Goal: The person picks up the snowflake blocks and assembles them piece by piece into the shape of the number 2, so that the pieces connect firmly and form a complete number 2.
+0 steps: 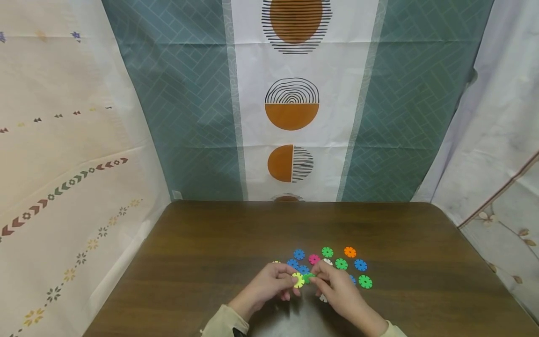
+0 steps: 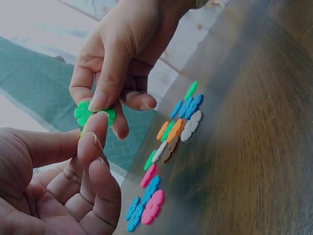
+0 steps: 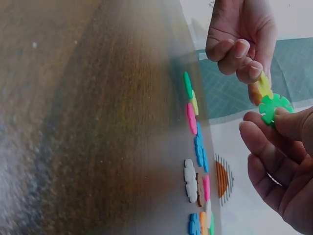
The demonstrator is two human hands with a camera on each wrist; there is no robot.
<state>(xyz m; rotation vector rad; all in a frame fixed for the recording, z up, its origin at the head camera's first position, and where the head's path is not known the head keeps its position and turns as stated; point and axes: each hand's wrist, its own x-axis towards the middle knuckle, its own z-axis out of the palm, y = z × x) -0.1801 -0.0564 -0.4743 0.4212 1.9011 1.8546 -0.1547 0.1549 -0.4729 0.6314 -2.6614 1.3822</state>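
The left hand (image 1: 271, 284) pinches a yellow notched disc (image 1: 298, 280) in a closed grip; the right hand (image 1: 340, 286) likewise pinches a green notched disc (image 3: 275, 107). The two discs meet above the counter (image 1: 189, 262), where an orange notched disc (image 1: 350, 252) and a pink notched disc (image 1: 314, 259) lie beyond.

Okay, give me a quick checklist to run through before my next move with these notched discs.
1. Left hand pinching the yellow notched disc: ok.
2. Right hand pinching the green notched disc: ok.
3. Both held discs raised off the table: ok, the wrist views show them above it.
4. Notches of the two discs fully slotted together: cannot tell, fingers partly cover the join.
5. Spare pieces laid out, such as the orange notched disc: ok, beyond the hands on the table.
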